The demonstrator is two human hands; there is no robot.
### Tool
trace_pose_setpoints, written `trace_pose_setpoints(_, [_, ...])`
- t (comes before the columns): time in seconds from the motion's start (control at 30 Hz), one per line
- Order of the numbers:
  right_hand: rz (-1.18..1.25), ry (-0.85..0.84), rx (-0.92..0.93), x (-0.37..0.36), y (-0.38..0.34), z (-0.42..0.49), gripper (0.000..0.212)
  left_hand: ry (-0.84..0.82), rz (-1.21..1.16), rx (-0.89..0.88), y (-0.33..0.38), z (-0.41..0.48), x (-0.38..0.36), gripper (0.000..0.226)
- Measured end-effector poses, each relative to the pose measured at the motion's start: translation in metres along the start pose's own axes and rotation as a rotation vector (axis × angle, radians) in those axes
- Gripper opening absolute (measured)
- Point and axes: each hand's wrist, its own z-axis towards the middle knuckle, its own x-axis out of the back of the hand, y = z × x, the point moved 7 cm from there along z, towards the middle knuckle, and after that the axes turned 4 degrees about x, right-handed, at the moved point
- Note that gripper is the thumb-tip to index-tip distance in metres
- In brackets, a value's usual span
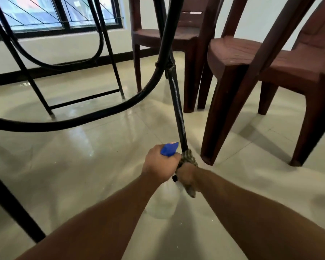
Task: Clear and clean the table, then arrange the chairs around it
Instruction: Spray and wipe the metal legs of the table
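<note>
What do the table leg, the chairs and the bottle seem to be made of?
Table leg: likely painted metal tube, black and glossy, with a weld-like joint and scuffs. Chairs: probably moulded plastic, brown and matte, in one-piece shapes. Bottle: translucent plastic, it seems, with a blue head.

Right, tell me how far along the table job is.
Done: cannot tell; the tabletop is out of view. In hand: the right hand grips a cloth wrapped round the foot of a black table leg, while the left hand holds a spray bottle. Left: probably the chairs; the near brown chair and the far brown chair stand bunched beside that leg, seemingly not yet arranged.
</note>
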Motion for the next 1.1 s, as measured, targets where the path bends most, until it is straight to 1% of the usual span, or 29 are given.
trace_pose_setpoints(0.03, [-0.008,-0.046,0.042,-0.008,-0.01,-0.003,0.011,0.009,-0.018,-0.003,0.004,0.0,0.001,0.025])
trace_pose_setpoints(0.07, [-0.097,-0.054,0.194,-0.009,-0.033,-0.006,0.018,0.032,-0.047,0.004,0.008,0.0,0.003,0.03])
trace_pose_setpoints(0.1, [0.013,0.002,0.323,-0.007,-0.055,-0.012,0.026,0.061,-0.075,0.016,0.012,0.002,0.008,0.033])
trace_pose_setpoints(0.13, [0.19,0.141,0.381,0.004,-0.07,-0.018,0.031,0.087,-0.101,0.027,0.016,0.003,0.014,0.033])
trace_pose_setpoints(0.17, [0.339,0.189,0.397,0.009,-0.077,-0.022,0.031,0.109,-0.126,0.03,0.02,0.005,0.022,0.031])
trace_pose_setpoints(0.2, [0.391,0.234,0.415,0.014,-0.082,-0.026,0.028,0.126,-0.144,0.022,0.024,0.006,0.031,0.028])
trace_pose_setpoints(0.23, [0.467,0.264,0.348,0.017,-0.083,-0.035,0.023,0.13,-0.148,0.009,0.027,0.006,0.038,0.022])
trace_pose_setpoints(0.27, [0.621,0.253,0.262,0.012,-0.071,-0.035,0.021,0.132,-0.14,-0.004,0.028,0.006,0.043,0.015])
trace_pose_setpoints(0.33, [0.709,0.461,0.139,0.019,-0.035,-0.032,0.027,0.127,-0.122,-0.013,0.029,0.001,0.048,0.016])
trace_pose_setpoints(0.37, [0.789,0.519,0.127,0.02,-0.024,-0.039,0.023,0.127,-0.118,-0.009,0.027,-0.001,0.049,0.015])
trace_pose_setpoints(0.4, [0.928,0.526,0.089,0.021,-0.012,-0.041,0.02,0.127,-0.116,-0.004,0.026,-0.004,0.05,0.018])
trace_pose_setpoints(0.43, [0.98,0.55,0.018,0.022,-0.003,-0.041,0.018,0.124,-0.116,-0.001,0.025,-0.006,0.05,0.024])
trace_pose_setpoints(0.47, [0.968,0.564,0.003,0.029,-0.003,-0.043,0.02,0.129,-0.122,0.002,0.024,-0.006,0.051,0.031])
trace_pose_setpoints(0.5, [0.876,0.6,0.007,0.04,-0.006,-0.041,0.027,0.131,-0.134,0.004,0.023,-0.007,0.051,0.038])
trace_pose_setpoints(0.53, [0.795,0.624,0.051,0.049,-0.015,-0.034,0.033,0.132,-0.149,0.006,0.025,-0.007,0.051,0.042])
trace_pose_setpoints(0.57, [0.647,0.637,0.103,0.059,-0.031,-0.031,0.035,0.129,-0.166,0.009,0.026,-0.007,0.049,0.043])
trace_pose_setpoints(0.63, [0.218,0.65,0.231,0.068,-0.069,-0.032,0.043,0.122,-0.179,-0.008,0.033,-0.007,0.047,0.033])
trace_pose_setpoints(0.7, [-0.14,0.561,0.479,0.058,-0.092,-0.032,0.068,0.143,-0.149,-0.04,0.043,-0.009,0.048,0.019])
trace_pose_setpoints(0.73, [-0.146,0.463,0.496,0.051,-0.085,-0.022,0.081,0.16,-0.122,-0.054,0.048,-0.01,0.049,0.015])
trace_pose_setpoints(0.77, [-0.217,0.382,0.451,0.045,-0.068,-0.01,0.086,0.175,-0.099,-0.06,0.05,-0.011,0.051,0.019])
trace_pose_setpoints(0.8, [-0.345,0.295,0.362,0.038,-0.051,-0.003,0.082,0.185,-0.087,-0.07,0.055,-0.012,0.054,0.026])
trace_pose_setpoints(0.83, [-0.535,0.187,0.27,0.029,-0.039,0.0,0.069,0.192,-0.083,-0.077,0.058,-0.012,0.056,0.032])
trace_pose_setpoints(0.87, [-0.678,0.122,0.235,0.027,-0.039,-0.001,0.054,0.202,-0.078,-0.087,0.061,-0.011,0.059,0.037])
trace_pose_setpoints(0.9, [-0.713,0.158,0.245,0.032,-0.052,-0.005,0.046,0.204,-0.066,-0.102,0.063,-0.009,0.061,0.037])
trace_pose_setpoints(0.93, [-0.61,0.225,0.328,0.039,-0.071,-0.011,0.05,0.202,-0.054,-0.112,0.065,-0.006,0.062,0.032])
trace_pose_setpoints(1.0, [-0.194,0.414,0.596,0.058,-0.107,-0.024,0.076,0.215,-0.063,-0.112,0.062,-0.005,0.066,0.019])
trace_pose_setpoints(1.03, [-0.156,0.494,0.709,0.061,-0.121,-0.038,0.087,0.223,-0.061,-0.109,0.059,-0.006,0.068,0.017])
trace_pose_setpoints(1.07, [-0.167,0.498,0.754,0.061,-0.124,-0.042,0.096,0.225,-0.053,-0.107,0.058,-0.007,0.069,0.015])
trace_pose_setpoints(1.1, [-0.195,0.481,0.711,0.056,-0.118,-0.036,0.1,0.23,-0.043,-0.114,0.056,-0.009,0.07,0.013])
